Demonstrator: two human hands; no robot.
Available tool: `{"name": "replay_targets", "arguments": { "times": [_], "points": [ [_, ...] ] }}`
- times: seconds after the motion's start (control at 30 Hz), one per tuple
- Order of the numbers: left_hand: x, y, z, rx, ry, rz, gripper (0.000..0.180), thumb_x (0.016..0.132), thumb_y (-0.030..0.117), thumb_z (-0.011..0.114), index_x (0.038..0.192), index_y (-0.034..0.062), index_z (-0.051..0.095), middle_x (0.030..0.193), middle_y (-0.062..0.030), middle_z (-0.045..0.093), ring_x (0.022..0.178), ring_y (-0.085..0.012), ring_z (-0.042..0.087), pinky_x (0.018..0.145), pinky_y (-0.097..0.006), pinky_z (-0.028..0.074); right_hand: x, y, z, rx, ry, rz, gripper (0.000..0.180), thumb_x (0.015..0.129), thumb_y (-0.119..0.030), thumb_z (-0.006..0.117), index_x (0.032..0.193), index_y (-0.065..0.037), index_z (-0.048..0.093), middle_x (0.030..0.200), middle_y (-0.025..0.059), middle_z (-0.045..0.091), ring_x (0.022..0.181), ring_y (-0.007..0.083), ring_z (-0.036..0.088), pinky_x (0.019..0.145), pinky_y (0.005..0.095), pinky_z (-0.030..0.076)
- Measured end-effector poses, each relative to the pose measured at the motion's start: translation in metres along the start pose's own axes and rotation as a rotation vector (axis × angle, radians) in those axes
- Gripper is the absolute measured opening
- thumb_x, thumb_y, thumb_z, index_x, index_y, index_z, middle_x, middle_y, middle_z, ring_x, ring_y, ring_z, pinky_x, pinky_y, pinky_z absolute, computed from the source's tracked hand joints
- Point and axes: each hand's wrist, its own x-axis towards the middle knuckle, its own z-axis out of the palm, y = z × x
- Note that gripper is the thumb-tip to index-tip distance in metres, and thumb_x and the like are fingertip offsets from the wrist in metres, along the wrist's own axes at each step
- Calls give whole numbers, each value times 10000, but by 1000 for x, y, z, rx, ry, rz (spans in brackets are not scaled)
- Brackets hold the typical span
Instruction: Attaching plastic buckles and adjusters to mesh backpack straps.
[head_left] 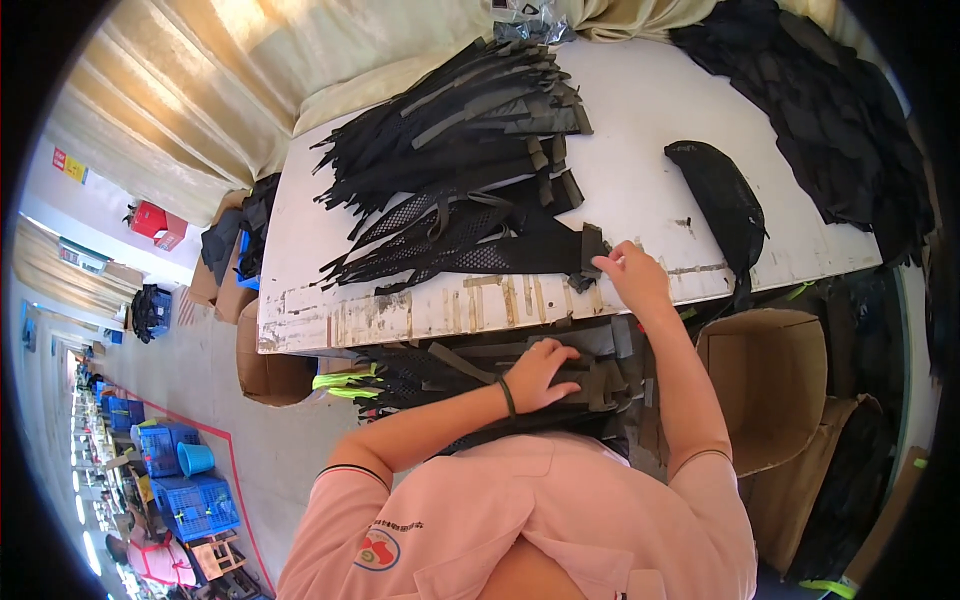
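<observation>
Head view. Risk: black mesh piece [530, 254] is lying on tabletop [640, 130], close to front edge; hard tug could be dragging it off, or skewing fanned mesh stack [460, 125], since pieces are overlapping. Lower strap pile [455, 372] could be slumping if left hand [536, 378] is pressing unevenly.

Fingers: right hand [637, 275] is holding thumb and forefinger nearly together, touching piece's olive-grey strap end [591, 246]; whether clamped, cannot quite tell. Left thumb and fingers are standing apart, resting on lower pile.
</observation>
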Motion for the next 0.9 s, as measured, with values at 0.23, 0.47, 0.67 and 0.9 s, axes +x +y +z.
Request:
{"name": "replay_targets", "arguments": {
  "times": [0.23, 0.47, 0.67, 0.9],
  "points": [
    [12, 7, -33, -87, 150, 37, 439, 782, 203, 716, 1156, 56, 539, 1149, -181, 507, 1067, -361, 507, 944, -420, 412, 29, 16, 31, 101, -57, 77, 374, 792, -389, 711, 814, -30, 609, 745, 131, 644, 734, 275, 634, 672, 393, 492],
    [50, -14, -77, 185, 400, 172, 325, 791, 51, 657, 1104, 49, 569, 1110, -157, 606, 1039, -340, 571, 876, -367, 471, -36, -42, 12, 1020, -379, 113, 275, 776, -232, 750, 841, -25, 580, 736, 77, 597, 657, 168, 555, 568, 299, 445],
    [53, -9, -84, -483, 192, -188, 135, 879, 126, 610, 910, 2, 566, 721, -64, 589, 646, -126, 523, 604, -278, 441, -60, -79, -9, 90, 482, -743, 401, 663, -167, 812, 956, -77, 553, 941, 112, 569, 775, 266, 559, 672, 344, 460],
    [46, -4, -93, -539, 214, -234, 179, 845, 95, 696, 796, 36, 534, 743, 33, 528, 683, -30, 464, 609, -204, 406, -53, -57, 23, 102, 300, -624, 224, 822, -88, 625, 1033, -84, 550, 818, 108, 620, 747, 301, 620, 628, 374, 480]
  ]
}}
